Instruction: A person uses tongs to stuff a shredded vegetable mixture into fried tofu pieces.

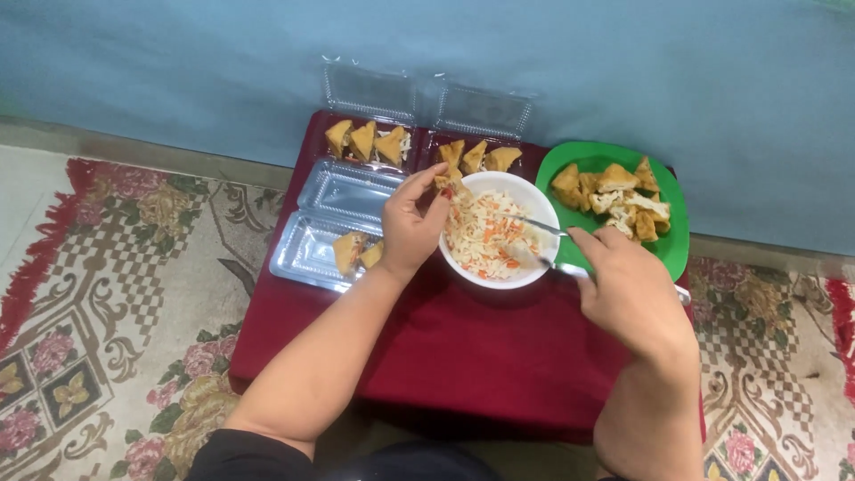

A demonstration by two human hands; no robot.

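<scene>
My left hand (411, 224) holds a piece of fried tofu (448, 181) over the left rim of a white bowl (525, 273). Shredded vegetable filling (485, 236), white with orange bits, fills the bowl. My right hand (628, 289) grips metal tongs (536, 224) whose tips reach into the filling. A green plate (679, 249) to the right of the bowl carries several fried tofu pieces (616, 196).
A low table under a dark red cloth (472, 343) carries everything. Two clear plastic containers (374, 142) with tofu triangles stand open at the back, and another open container (312, 254) with two pieces lies at the left. Patterned carpet (116, 303) surrounds the table; a blue wall (623, 71) runs behind.
</scene>
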